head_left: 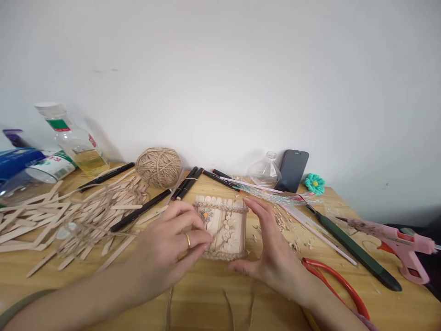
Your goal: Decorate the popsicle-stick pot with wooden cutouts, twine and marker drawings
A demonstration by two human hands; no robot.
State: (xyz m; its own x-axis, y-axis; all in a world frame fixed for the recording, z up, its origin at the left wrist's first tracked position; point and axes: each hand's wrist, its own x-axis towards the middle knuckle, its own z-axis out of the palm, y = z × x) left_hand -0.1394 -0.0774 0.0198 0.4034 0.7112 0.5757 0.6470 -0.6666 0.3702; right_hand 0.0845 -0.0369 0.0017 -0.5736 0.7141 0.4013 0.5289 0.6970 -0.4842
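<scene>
Left hand point(172, 243) at left of wooden-stick piece point(237, 236), cannot tell grip; right hand point(275, 250) at its right, grip spread wide.

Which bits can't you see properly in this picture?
All in the head view:
Lower left part of the craft-stick piece: covered by the left hand.
Part of the red-handled tool: hidden by the right forearm.
Rest of the blue package: cut off by the left edge.
Writing on the bottle: too small.

Wooden-stick piece point(217, 219) partly behind the left hand point(174, 236)
</scene>
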